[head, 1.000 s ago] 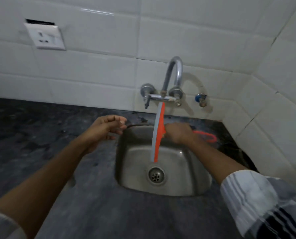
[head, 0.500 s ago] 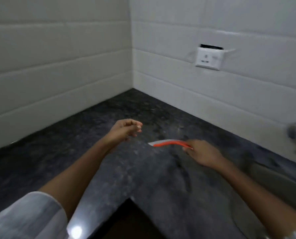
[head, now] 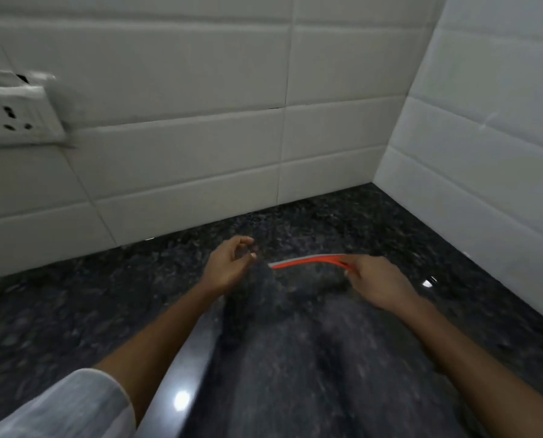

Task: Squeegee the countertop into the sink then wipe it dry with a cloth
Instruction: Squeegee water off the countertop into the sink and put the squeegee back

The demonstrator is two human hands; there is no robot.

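The desk [head: 343,222] is dark speckled stone and runs into a far corner where two white tiled walls [head: 181,90] meet. Its near edge [head: 185,374] is glossy and catches a bright spot of light. An orange and grey squeegee [head: 308,260] lies across its middle; whether the blade touches the stone cannot be told.

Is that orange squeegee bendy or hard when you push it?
Probably bendy: the squeegee curves along its length in the right hand. Likely light, since fingers alone hold one end. Its grey edge looks like soft rubber, though blur hides detail.
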